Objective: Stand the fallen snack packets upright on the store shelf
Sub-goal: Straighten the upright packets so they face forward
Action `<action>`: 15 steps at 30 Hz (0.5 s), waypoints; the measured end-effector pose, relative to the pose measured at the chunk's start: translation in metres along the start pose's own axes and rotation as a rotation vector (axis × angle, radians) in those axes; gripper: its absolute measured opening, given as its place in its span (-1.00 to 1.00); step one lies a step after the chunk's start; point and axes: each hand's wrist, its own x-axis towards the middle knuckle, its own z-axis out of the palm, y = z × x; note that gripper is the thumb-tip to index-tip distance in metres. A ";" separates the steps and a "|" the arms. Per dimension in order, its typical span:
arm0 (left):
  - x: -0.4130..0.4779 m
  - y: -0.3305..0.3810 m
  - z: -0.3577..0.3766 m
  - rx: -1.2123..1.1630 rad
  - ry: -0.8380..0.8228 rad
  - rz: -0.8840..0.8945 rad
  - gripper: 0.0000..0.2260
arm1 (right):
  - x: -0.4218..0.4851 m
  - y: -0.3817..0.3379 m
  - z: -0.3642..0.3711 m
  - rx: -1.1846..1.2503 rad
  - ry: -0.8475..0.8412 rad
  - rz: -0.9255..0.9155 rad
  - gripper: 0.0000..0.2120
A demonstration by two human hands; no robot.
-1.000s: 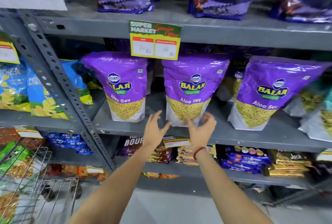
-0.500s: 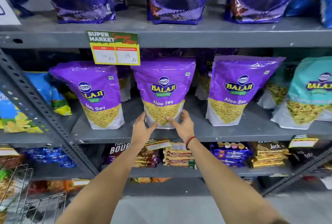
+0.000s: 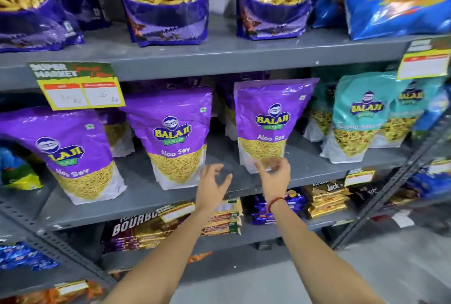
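three purple packets (image 3: 272, 124) stand upright along the front of the grey shelf (image 3: 146, 196). both hands are empty with fingers spread loose. left hand (image 3: 211, 185) hovers in the gap between the middle and right packets, right hand (image 3: 274, 176) is just in front of the right packet's bottom edge.

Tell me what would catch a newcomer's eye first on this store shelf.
Three purple Aloo Sev packets stand upright along the middle shelf: left, centre and right. Two bare hands reach in front, empty: the left hand between packets, the right hand at the right packet's base. A yellow price tag hangs above.
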 end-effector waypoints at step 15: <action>0.066 0.025 0.057 -0.178 -0.309 -0.203 -0.36 | 0.086 -0.001 -0.043 0.032 -0.484 0.148 -0.17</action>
